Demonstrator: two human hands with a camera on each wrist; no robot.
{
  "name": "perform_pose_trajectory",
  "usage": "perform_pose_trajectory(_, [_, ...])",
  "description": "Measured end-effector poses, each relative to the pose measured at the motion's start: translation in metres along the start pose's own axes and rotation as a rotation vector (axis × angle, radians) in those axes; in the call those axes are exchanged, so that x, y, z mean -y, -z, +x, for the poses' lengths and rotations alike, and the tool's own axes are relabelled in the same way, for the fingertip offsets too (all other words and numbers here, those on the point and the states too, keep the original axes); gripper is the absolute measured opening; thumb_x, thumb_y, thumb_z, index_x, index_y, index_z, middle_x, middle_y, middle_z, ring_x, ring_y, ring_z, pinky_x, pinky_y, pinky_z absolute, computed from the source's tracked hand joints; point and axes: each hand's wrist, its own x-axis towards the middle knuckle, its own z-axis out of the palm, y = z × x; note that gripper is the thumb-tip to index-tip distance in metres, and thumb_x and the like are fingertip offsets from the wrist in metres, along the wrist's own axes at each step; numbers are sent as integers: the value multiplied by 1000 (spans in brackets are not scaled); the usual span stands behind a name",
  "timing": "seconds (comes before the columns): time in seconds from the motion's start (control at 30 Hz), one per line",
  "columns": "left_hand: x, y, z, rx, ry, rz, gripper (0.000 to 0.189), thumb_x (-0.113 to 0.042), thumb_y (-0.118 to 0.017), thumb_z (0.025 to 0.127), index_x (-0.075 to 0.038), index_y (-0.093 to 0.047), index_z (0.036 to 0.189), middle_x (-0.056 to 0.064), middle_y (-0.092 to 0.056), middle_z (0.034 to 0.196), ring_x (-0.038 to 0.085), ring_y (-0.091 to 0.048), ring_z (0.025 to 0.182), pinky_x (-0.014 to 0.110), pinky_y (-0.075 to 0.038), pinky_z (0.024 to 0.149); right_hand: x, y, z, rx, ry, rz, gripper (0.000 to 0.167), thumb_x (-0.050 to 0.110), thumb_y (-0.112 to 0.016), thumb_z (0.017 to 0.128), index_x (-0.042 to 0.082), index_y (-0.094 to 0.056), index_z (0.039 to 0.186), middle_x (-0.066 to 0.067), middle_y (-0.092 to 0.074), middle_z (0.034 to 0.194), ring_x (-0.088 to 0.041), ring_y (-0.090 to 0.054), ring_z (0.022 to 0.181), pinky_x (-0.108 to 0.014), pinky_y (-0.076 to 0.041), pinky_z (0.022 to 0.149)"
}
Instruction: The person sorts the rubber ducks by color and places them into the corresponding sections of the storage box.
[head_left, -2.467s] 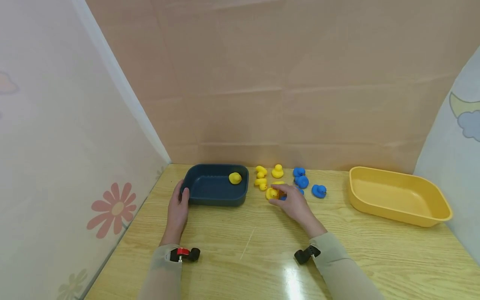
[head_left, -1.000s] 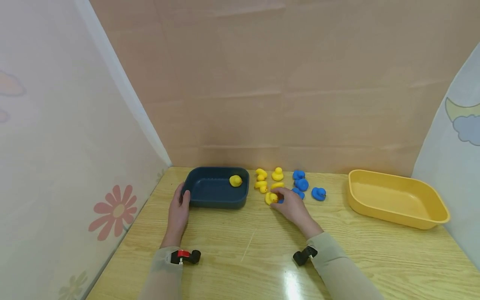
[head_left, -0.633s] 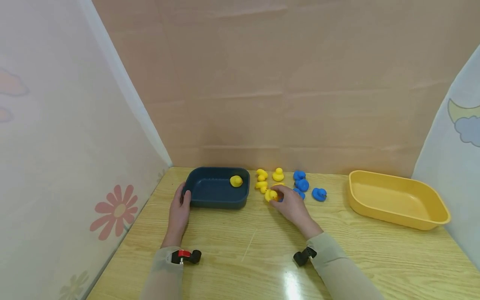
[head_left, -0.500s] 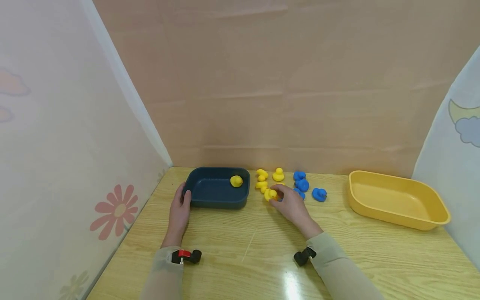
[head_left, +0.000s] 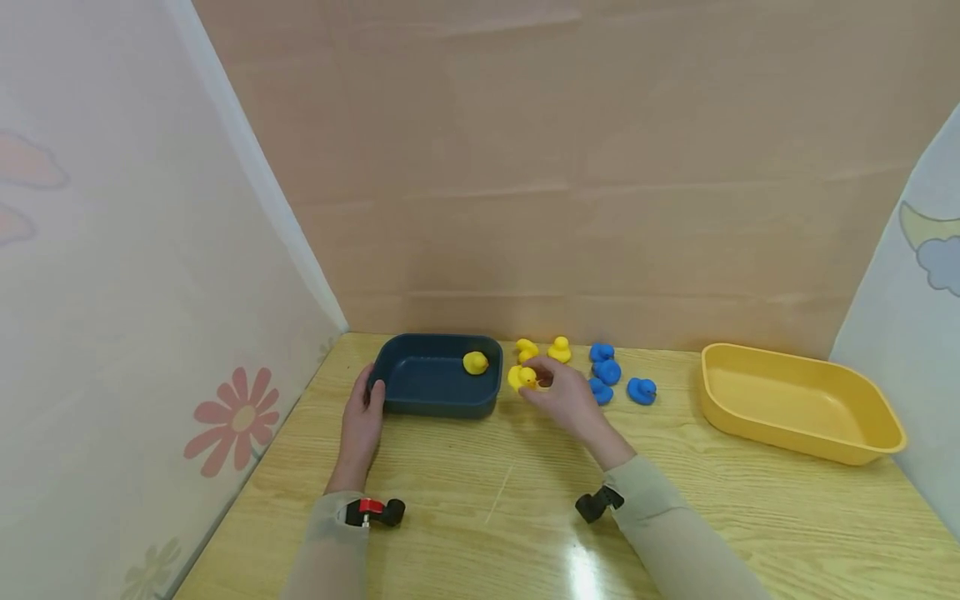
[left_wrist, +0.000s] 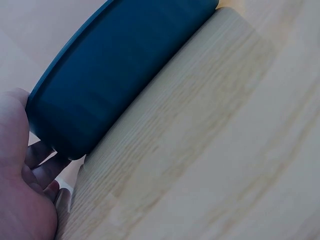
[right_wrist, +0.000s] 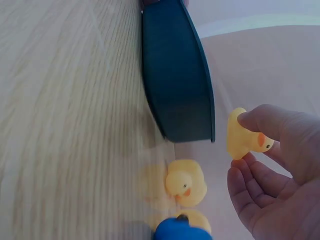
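The left grip held the left end of the dark tray while the right grip pinched 1 yellow duck above the desk, beside the tray's right wall: apparently mid-transfer, next requiring rim clearance, then release.

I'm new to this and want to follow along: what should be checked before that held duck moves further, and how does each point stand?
1. Duck gripped: ok; the right hand pinches a yellow toy duck between thumb and fingers.
2. Duck off the table: ok; the right wrist view shows it raised.
3. Dark blue tray steadied: ok; the left hand holds its left end.
4. Room inside: ok; one yellow duck sits toward the right end.
5. Held duck over the tray: not ok; it is just right of the rim.
6. All loose ducks visible from the head: cannot tell; the right hand blocks part of the group.
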Motion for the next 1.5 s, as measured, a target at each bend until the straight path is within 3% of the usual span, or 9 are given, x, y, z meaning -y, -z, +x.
perform_pose_trajectory(0.47, [2,0,0,0,3,1,64,-46,-45,120,-18,-30,176,9,-26,181,36,-26,166,56,-27,132,29,-20,10,37,78,92,37,11,-87,97,9,-76,133,-7,-75,127,-30,-70,111,-53,-60,102])
perform_pose_trajectory(0.83, [0,0,-2,-9,-2,11,66,-48,-45,120,-16,-32,175,12,-27,180,38,-27,165,57,-27,132,40,-34,17,48,85,20,42,15,-87,98,8,-74,138,-8,-75,130,-33,-70,113,-49,-60,101])
perform_pose_trajectory(1.13, [0,1,-1,0,0,-2,65,-47,-45,120,-18,-31,176,11,-26,181,37,-25,166,57,-27,132,39,-47,23,59,81,4,43,17,-86,99,9,-73,140,-6,-74,128,-29,-70,113,-49,-60,102])
perform_pose_trajectory(1.5, [1,2,-2,19,-3,-33,69,-51,-45,119,-18,-29,176,9,-24,182,35,-23,167,56,-27,132,36,-57,27,51,79,-106,46,22,-87,99,12,-73,142,-5,-75,132,-26,-69,116,-47,-59,103])
